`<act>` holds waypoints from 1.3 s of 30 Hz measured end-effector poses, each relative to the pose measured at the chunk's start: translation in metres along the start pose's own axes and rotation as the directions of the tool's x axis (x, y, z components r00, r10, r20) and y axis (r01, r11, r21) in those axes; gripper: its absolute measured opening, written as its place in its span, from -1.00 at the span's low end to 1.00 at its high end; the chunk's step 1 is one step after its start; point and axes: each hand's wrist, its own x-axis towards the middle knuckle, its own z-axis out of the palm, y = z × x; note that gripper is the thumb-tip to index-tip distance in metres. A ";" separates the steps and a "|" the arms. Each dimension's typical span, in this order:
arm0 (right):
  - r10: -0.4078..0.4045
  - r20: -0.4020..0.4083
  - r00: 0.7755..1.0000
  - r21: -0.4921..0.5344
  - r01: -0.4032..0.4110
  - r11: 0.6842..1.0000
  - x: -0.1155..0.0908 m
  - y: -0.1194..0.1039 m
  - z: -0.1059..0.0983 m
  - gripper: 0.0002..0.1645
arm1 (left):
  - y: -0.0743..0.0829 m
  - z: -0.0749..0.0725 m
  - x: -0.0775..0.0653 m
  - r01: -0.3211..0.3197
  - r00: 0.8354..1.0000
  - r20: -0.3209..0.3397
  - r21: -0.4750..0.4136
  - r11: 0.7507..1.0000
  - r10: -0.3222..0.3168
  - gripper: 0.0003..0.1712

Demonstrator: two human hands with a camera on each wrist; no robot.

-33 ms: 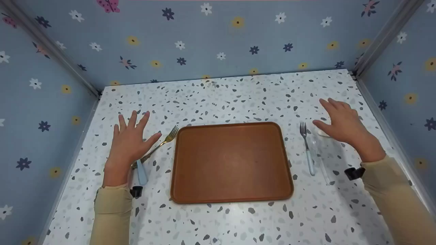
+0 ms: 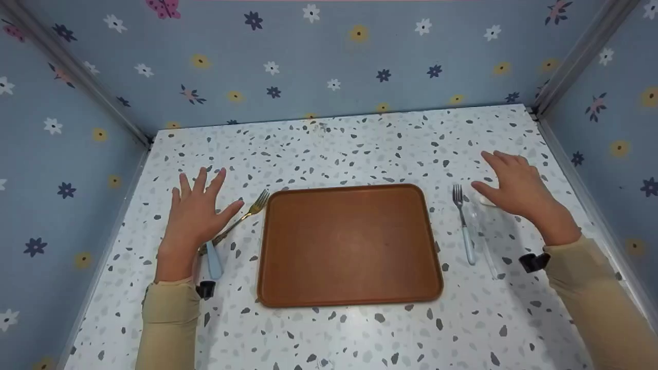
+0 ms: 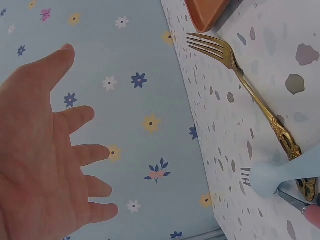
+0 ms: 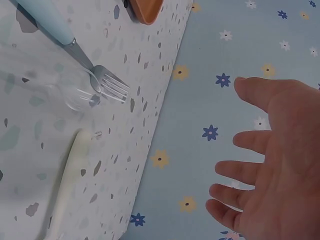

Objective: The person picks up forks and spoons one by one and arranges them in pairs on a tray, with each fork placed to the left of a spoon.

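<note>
My left hand (image 2: 193, 218) hangs above the left side of the table, fingers spread and holding nothing. Below it lie a gold fork (image 3: 257, 102) with an ornate handle, a light blue utensil (image 3: 272, 177) with short tines, and a thin metal utensil with a pink handle (image 3: 313, 215). On the right, my right hand (image 2: 524, 192) is raised with its fingers extended, also holding nothing. Nearest to it are a metal fork with a light blue handle (image 4: 52, 22), a clear plastic spoon (image 4: 65, 92) and an off-white, slender piece (image 4: 67, 175), partly hidden by that hand in the head view.
A brown rectangular tray (image 2: 349, 246) lies mid-table between the hands, with nothing on it. The speckled white table (image 2: 329, 149) meets a flowered blue wall (image 2: 329, 51) at the back and similar panels at both sides.
</note>
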 end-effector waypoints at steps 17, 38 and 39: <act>-0.019 0.082 0.996 0.074 0.013 0.997 -0.003 -0.012 0.014 -0.58 | -0.003 0.001 -0.003 0.001 1.000 -0.029 -0.026 1.000 -0.002 -0.13; -0.037 0.205 0.978 0.083 0.020 0.996 -0.021 -0.043 0.071 -0.68 | -0.017 0.021 -0.019 0.052 0.997 0.064 -0.045 0.998 -0.049 -0.25; -0.028 0.210 0.977 0.078 0.012 0.997 -0.022 -0.045 0.074 -0.67 | -0.017 0.022 -0.019 0.052 0.996 0.070 -0.050 0.997 -0.049 -0.25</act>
